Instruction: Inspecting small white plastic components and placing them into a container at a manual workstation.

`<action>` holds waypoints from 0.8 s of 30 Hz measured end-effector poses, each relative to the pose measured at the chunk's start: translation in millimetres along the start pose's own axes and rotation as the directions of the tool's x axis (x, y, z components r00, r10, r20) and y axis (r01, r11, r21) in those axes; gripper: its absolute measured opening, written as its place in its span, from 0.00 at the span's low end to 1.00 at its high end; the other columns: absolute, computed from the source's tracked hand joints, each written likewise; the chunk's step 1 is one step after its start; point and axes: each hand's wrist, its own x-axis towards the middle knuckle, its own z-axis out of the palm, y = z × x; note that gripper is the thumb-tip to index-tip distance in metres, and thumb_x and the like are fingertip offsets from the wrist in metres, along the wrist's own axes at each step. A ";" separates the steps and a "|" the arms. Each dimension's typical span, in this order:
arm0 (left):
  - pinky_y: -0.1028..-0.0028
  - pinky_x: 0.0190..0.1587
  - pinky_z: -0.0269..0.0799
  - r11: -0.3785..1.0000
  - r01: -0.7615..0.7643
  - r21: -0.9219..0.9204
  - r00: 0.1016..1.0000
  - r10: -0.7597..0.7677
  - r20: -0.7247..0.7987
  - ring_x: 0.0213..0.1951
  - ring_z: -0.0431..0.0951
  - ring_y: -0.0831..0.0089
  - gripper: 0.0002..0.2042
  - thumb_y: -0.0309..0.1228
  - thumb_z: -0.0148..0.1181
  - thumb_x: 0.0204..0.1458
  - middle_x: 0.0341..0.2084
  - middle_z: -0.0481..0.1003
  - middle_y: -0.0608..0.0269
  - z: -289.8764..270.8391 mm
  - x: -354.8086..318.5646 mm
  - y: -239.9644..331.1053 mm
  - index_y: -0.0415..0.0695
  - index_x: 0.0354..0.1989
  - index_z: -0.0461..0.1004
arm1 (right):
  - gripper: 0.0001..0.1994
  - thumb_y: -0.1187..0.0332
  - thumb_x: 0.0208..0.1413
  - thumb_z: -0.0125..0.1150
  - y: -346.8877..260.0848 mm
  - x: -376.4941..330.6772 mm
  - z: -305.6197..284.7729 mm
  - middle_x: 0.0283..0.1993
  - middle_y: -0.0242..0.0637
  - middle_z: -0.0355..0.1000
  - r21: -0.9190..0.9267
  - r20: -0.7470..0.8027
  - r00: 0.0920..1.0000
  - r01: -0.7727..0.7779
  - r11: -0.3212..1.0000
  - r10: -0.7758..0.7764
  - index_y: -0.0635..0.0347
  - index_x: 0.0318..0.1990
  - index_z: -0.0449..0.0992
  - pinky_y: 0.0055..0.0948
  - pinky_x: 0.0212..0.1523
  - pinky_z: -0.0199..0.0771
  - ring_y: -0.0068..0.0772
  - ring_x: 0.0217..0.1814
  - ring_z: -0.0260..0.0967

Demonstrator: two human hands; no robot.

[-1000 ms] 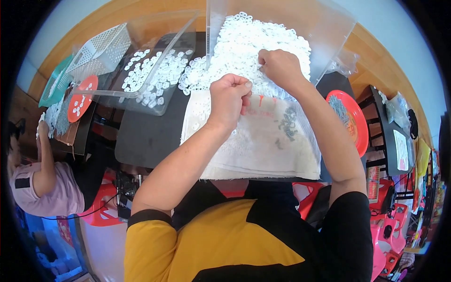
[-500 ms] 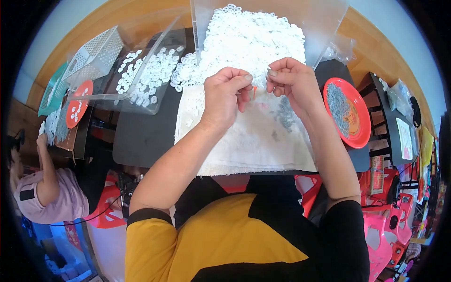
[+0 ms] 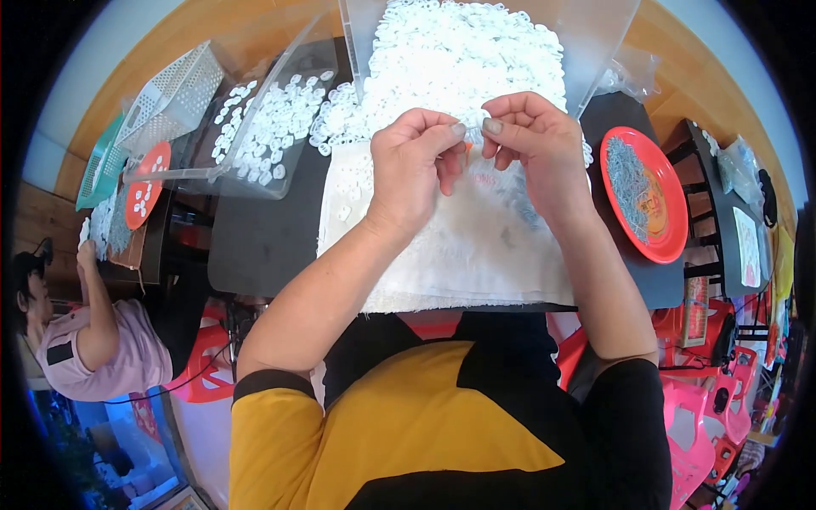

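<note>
My left hand (image 3: 414, 166) is closed, thumb pressed against the forefinger, above the white cloth (image 3: 433, 263). What it pinches is too small to make out. Facing it, my right hand (image 3: 537, 140) pinches a small white plastic piece (image 3: 485, 114) at its fingertips. The two hands' fingertips are close together. Right behind them is a large heap of white oval plastic pieces (image 3: 463, 55). Some grey bits lie on the cloth, partly hidden by my right hand. Several white pieces (image 3: 343, 213) lie at the cloth's left side.
A clear plastic bin (image 3: 605, 42) stands behind the heap. To the right, a red plate (image 3: 665, 244) holds thin grey pieces (image 3: 627, 183). More white pieces lie in a clear box (image 3: 272, 183) at left. Beyond it sit a white basket (image 3: 170, 98) and a co-worker (image 3: 110, 344).
My hands have come closer together at the fingertips. The whole view has shifted slightly, so the plate appears farther right.
</note>
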 end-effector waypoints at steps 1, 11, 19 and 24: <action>0.79 0.15 0.61 1.000 -0.003 -0.001 1.000 0.003 0.006 0.15 0.68 0.78 0.05 0.25 0.57 0.51 0.19 0.73 0.58 -0.2 -0.7 -0.5 0.34 0.30 0.72 | 0.08 0.74 0.53 0.61 0.3 -0.3 0.2 0.27 0.32 0.73 -0.003 0.000 1.000 0.022 1.000 -0.022 0.67 0.40 0.75 0.19 0.27 0.65 0.21 0.28 0.70; 0.80 0.15 0.63 1.000 -0.006 -0.030 1.000 0.006 0.005 0.17 0.70 0.78 0.05 0.25 0.57 0.51 0.20 0.73 0.58 -1.9 -2.0 -0.2 0.34 0.31 0.72 | 0.08 0.74 0.53 0.61 3.1 -8.4 10.0 0.29 0.31 0.73 -0.083 -0.034 0.996 0.074 0.994 -0.077 0.66 0.41 0.75 0.18 0.29 0.67 0.19 0.30 0.69; 0.79 0.16 0.64 0.997 0.019 -0.079 0.999 -0.015 0.050 0.19 0.71 0.77 0.04 0.24 0.57 0.52 0.22 0.74 0.58 -0.5 -2.0 -0.7 0.35 0.31 0.73 | 0.08 0.74 0.56 0.59 3.4 -4.5 3.1 0.28 0.32 0.74 -0.068 0.026 0.999 0.031 0.997 -0.029 0.67 0.41 0.76 0.19 0.29 0.68 0.20 0.30 0.70; 0.78 0.16 0.64 0.994 0.039 -0.106 0.998 -0.035 0.044 0.19 0.72 0.75 0.04 0.23 0.57 0.52 0.22 0.74 0.57 -2.6 -0.2 -1.6 0.35 0.31 0.73 | 0.08 0.72 0.57 0.58 2.7 -2.7 -2.5 0.28 0.33 0.74 0.006 0.058 0.998 0.008 1.000 -0.008 0.67 0.41 0.77 0.19 0.29 0.68 0.22 0.29 0.71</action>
